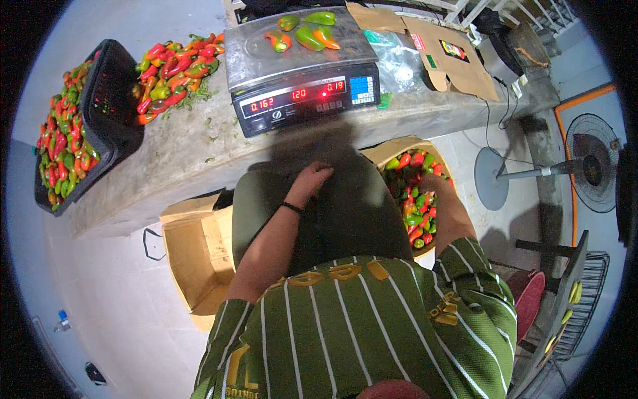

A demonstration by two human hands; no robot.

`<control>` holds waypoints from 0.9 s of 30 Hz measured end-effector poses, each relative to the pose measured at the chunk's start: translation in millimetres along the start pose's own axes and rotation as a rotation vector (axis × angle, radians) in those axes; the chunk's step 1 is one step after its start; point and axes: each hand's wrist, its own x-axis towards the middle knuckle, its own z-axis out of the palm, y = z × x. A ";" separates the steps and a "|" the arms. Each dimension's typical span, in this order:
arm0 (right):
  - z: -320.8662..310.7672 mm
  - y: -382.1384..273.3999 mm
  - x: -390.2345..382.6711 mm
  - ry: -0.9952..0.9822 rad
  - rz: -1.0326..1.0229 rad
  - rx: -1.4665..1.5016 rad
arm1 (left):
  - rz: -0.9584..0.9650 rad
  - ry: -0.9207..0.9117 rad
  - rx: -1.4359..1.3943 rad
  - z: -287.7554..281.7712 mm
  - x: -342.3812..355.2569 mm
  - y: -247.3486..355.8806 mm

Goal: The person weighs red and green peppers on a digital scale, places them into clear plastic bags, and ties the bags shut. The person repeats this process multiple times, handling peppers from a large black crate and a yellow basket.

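My right hand [432, 185] is down among the peppers [415, 219] in the box [383, 154] on my right; I can't tell whether it grips any. My left hand [315, 178] lies loose over my lap [352, 223], seemingly empty. Best to lift gently, without bruising neighbours.

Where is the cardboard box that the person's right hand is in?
In the head view, the cardboard box sits right of centre, beside the person's right leg and below the concrete counter, with the right hand among its peppers.
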 end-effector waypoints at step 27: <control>-235.2 -141.5 -108.1 0.897 -0.878 1.698 | 0.125 0.012 0.076 6.3 26.3 -24.4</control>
